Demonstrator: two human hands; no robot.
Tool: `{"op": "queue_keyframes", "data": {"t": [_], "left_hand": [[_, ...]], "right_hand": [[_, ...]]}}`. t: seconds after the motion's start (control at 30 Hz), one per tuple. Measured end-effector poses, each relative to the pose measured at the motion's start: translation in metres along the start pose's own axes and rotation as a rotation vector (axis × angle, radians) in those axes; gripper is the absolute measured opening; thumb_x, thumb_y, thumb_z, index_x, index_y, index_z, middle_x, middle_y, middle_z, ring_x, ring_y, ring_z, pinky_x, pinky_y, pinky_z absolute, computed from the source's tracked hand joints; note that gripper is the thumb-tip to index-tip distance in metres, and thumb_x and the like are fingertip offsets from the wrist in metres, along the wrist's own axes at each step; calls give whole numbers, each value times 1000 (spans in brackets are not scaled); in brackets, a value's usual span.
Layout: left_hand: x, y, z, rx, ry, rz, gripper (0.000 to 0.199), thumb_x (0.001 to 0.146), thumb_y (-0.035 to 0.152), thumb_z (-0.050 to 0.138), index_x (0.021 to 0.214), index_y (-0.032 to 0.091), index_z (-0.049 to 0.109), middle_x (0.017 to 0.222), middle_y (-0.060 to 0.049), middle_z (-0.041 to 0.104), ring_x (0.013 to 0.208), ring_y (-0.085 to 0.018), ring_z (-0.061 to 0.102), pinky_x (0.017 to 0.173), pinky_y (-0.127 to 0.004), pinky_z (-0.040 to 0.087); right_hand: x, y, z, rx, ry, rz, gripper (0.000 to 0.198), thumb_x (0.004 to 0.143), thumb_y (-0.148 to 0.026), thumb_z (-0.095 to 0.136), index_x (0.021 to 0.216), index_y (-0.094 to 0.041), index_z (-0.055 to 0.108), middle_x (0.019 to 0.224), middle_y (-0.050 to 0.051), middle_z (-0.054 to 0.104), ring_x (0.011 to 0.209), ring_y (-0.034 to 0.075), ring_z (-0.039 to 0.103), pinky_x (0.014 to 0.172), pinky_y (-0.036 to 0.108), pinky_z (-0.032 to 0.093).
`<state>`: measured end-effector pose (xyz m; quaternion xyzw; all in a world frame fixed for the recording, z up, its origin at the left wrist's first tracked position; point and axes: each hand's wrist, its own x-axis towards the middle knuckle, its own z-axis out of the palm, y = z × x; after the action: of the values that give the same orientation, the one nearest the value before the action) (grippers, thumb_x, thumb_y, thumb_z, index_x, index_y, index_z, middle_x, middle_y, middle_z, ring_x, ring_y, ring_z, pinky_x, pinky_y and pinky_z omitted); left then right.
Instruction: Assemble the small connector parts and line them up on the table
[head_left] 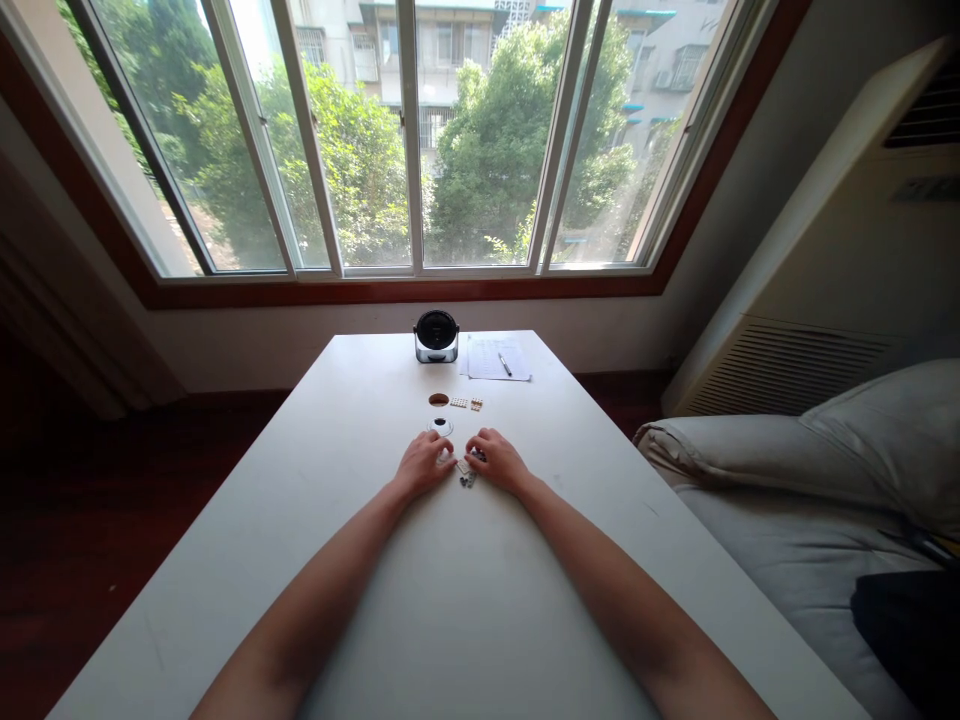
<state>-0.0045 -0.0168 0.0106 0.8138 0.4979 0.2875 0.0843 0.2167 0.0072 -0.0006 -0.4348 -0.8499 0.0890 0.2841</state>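
My left hand [426, 463] rests on the white table [360, 590], its fingers curled in and the fingertips together near a small pale piece. Facing it, my right hand [498, 461] is also curled, over a small dark grey piece at its fingertips. What either hand grips is too small to make out. Between the hands lie small grey and pale flat pieces [467, 481]. A clear round disc with a dark centre [440, 426] is just beyond my left fingers. Farther off lie two small dotted sheets [459, 402], which look like pill blister packs.
A round brown spot [439, 400], perhaps a hole, shows in the tabletop. At the far edge stand a small black fan [436, 336] and papers [486, 360] with a pen [505, 365] on top. A grey sofa [765, 500] flanks the right side; a window is ahead.
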Motion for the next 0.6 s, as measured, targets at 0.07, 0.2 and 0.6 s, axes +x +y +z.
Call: {"op": "queue_keyframes", "data": {"t": [0.07,0.2,0.6], "left_hand": [[1,-1,1,-13,6,-22,15,87,34,63,96,25,71,100,-7,60,98,-23,56,87,-36,47],[2,-3,-1,-66,-19,32,16,88,31,63,101,29,73,105,-6,62,102,-22,56,92,-38,47],[2,0,1,-117,-17,54,14,87,24,60,93,25,72,105,-7,65,106,-24,56,98,-41,46]], "right_hand": [[0,1,1,-1,8,15,5,87,-24,65,92,-23,67,91,3,57,91,18,51,82,29,41],[-1,0,-1,9,3,33,5,88,-20,62,88,-22,66,90,3,57,89,17,51,80,27,40],[-4,-13,-12,124,-105,-24,9,87,-28,65,80,-21,66,80,0,58,73,13,52,70,25,40]]}}
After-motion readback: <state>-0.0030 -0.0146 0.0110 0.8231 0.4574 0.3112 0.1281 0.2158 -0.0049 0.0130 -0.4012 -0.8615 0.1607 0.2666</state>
